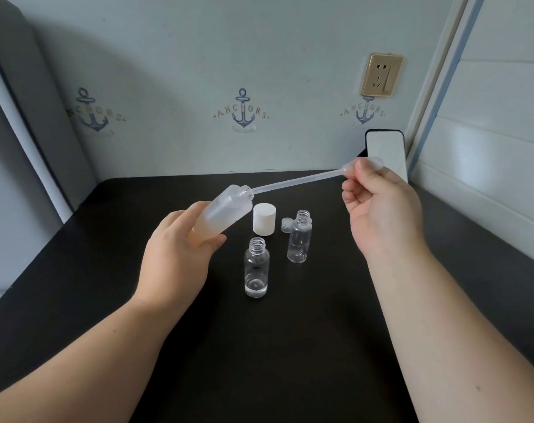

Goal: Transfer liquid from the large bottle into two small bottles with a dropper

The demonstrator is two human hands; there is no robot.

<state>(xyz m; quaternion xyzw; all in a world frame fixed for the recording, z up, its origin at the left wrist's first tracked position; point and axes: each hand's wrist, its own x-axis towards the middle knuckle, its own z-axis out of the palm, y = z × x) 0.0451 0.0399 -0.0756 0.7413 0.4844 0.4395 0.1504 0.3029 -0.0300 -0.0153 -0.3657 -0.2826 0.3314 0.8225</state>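
Two hands are raised over the black table [320,346]: the frosted large bottle [226,213] is gripped, tilted, by the left hand [175,257], and the bulb of the dropper [296,181] is pinched by the right hand [378,209], its tip at the bottle's mouth. Between the hands, two small clear bottles [256,267] [300,236] stand upright, uncapped, the nearer one holding a little liquid, with a white cap [264,218] just behind.

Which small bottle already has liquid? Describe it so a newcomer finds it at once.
On the black table, two clear small bottles stand uncapped between the person's forearms, in front of the white cap. The filled bottle is the nearer, left one, just below the left hand. Unlike the empty bottle farther back right, it holds a shallow layer of clear liquid.
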